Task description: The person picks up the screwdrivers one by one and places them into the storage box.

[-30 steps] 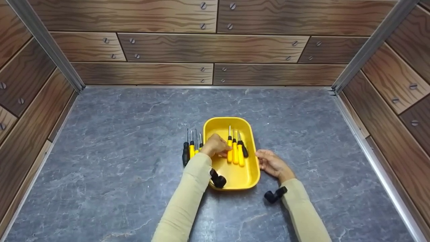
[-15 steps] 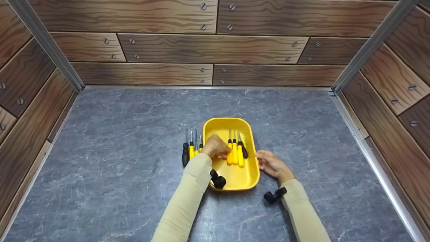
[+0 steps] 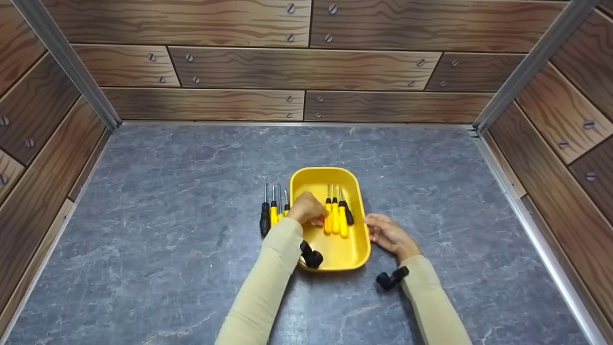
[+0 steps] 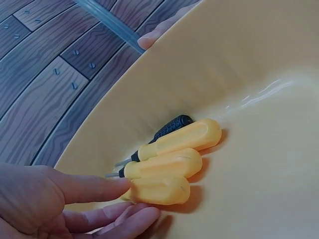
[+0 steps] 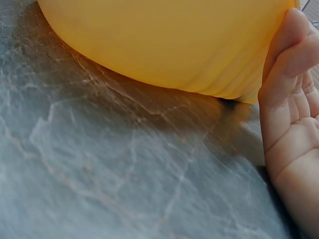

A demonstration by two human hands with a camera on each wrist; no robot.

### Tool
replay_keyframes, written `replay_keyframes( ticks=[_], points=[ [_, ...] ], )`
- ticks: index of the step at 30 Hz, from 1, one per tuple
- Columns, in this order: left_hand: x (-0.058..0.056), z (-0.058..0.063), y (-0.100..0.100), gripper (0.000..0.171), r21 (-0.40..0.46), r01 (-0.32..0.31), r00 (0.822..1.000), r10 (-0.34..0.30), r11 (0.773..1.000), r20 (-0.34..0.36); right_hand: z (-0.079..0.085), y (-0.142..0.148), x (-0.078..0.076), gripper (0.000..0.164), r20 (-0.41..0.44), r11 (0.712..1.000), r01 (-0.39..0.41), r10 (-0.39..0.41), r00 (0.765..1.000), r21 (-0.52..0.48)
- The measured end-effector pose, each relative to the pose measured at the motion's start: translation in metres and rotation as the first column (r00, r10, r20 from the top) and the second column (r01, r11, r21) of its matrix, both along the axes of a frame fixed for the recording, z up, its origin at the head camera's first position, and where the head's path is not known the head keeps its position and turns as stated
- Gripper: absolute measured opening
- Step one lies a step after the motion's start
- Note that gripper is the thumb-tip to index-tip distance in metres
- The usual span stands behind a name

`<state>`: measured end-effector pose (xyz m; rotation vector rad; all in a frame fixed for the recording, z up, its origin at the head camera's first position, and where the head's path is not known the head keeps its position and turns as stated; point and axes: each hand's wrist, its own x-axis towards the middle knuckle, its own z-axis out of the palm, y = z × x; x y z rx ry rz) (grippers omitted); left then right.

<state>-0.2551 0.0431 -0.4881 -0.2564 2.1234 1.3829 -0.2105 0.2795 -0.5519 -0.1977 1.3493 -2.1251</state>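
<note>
In the head view, my left hand (image 3: 307,209) reaches into a yellow plastic tray (image 3: 335,258). Thumb and fingers pinch the leftmost yellow-handled screwdriver (image 3: 328,223), which lies on the tray floor; the left wrist view shows the thumb on its handle (image 4: 159,190). Right beside it lie two more yellow-handled screwdrivers (image 3: 335,220) (image 3: 343,223) and a black-handled screwdriver (image 3: 349,216), all side by side with shafts pointing away from me. My right hand (image 3: 389,235) rests its fingertips against the tray's outer right wall (image 5: 164,45), fingers loosely bent.
Left of the tray, several screwdrivers lie on the grey marbled table (image 3: 167,215), among them a black one (image 3: 265,220) and a yellow-and-black one (image 3: 273,214); my left arm partly covers them. Wood-patterned walls (image 3: 306,69) enclose the back and sides.
The leftmost yellow-handled screwdriver has slid slightly towards me between 1.0 and 0.5 seconds ago, its tip now about level with its neighbour's. My right hand stays at the tray's side.
</note>
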Motion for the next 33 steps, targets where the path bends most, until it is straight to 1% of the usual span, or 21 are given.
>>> replay_keyframes(
  ticks=[7, 12, 16, 20, 25, 27, 33],
  points=[
    [0.001, 0.002, -0.002, 0.012, 0.007, 0.026, 1.0, -0.026, 1.0, 0.003, 0.001, -0.001, -0.001, 0.035, 0.008, 1.0, 0.003, -0.003, 1.0, 0.013],
    [0.001, 0.003, -0.003, 0.011, -0.014, 0.045, 0.999, -0.045, 0.999, -0.007, 0.0, -0.001, -0.001, 0.034, 0.004, 1.0, 0.004, -0.004, 1.0, 0.012],
    [0.001, 0.005, -0.002, 0.012, -0.048, 0.055, 0.998, -0.056, 0.997, -0.013, 0.0, 0.0, -0.002, 0.032, 0.003, 1.0, 0.006, -0.006, 1.0, 0.013],
    [0.0, 0.009, -0.001, 0.013, -0.084, 0.051, 0.999, -0.052, 0.995, -0.01, 0.0, 0.0, -0.002, 0.029, 0.005, 1.0, 0.005, -0.005, 1.0, 0.008],
    [0.002, 0.012, -0.002, 0.009, -0.07, 0.037, 0.999, -0.037, 0.997, -0.002, 0.0, 0.0, -0.002, 0.029, 0.006, 1.0, 0.007, -0.007, 1.0, -0.001],
    [0.002, 0.013, -0.003, 0.009, -0.058, 0.035, 0.999, -0.035, 0.998, -0.001, 0.0, 0.0, -0.001, 0.031, 0.008, 1.0, 0.008, -0.008, 1.0, -0.003],
    [0.003, 0.016, -0.005, 0.009, -0.069, 0.043, 0.999, -0.044, 0.997, -0.024, 0.0, -0.001, 0.0, 0.036, 0.015, 1.0, 0.006, -0.006, 1.0, -0.013]
  ],
)
